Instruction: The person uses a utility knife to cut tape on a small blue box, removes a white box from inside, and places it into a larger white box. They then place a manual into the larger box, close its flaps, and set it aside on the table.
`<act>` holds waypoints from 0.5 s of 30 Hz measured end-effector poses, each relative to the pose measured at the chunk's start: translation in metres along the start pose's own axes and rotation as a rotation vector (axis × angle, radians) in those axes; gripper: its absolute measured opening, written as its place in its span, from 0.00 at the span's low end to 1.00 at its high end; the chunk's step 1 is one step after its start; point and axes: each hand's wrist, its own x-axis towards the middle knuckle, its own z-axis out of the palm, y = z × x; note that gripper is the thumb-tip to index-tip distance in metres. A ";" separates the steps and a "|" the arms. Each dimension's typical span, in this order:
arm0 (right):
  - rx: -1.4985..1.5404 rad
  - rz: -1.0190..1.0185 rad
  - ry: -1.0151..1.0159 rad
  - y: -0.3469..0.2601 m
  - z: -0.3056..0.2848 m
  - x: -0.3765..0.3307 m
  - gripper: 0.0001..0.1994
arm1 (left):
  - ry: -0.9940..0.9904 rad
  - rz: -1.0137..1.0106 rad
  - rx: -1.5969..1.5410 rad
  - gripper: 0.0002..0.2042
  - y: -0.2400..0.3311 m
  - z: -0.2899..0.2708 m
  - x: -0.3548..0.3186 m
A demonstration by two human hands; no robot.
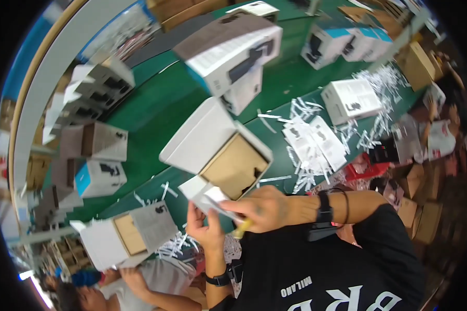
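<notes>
An open white box [200,137] with a brown cardboard insert [235,167] lies on the green table [155,109] just beyond my hands. My left hand [205,228] and my right hand [262,207] are close together, both pinching a small white paper packet [213,201] at the box's near corner. A small yellow thing [242,228] also sticks out under my right hand. Both wrists wear black bands.
Another white box [233,49] hangs blurred above the table. Several closed white boxes stand at the left [96,142] and far right [350,101]. White paper strips [316,142] litter the table. A co-worker at the lower left handles an open box [124,238].
</notes>
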 end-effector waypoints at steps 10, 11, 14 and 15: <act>0.016 0.376 0.321 0.031 -0.057 -0.013 0.25 | 0.025 0.126 0.421 0.28 0.016 0.002 0.009; 0.090 0.520 0.418 0.042 -0.069 -0.017 0.24 | 0.033 0.125 0.430 0.28 0.019 0.007 0.012; 0.177 0.970 0.275 0.086 -0.077 -0.016 0.23 | -0.008 0.588 0.846 0.30 0.025 0.026 0.019; 0.182 0.977 0.278 0.083 -0.075 -0.018 0.23 | -0.016 0.586 0.851 0.30 0.025 0.028 0.015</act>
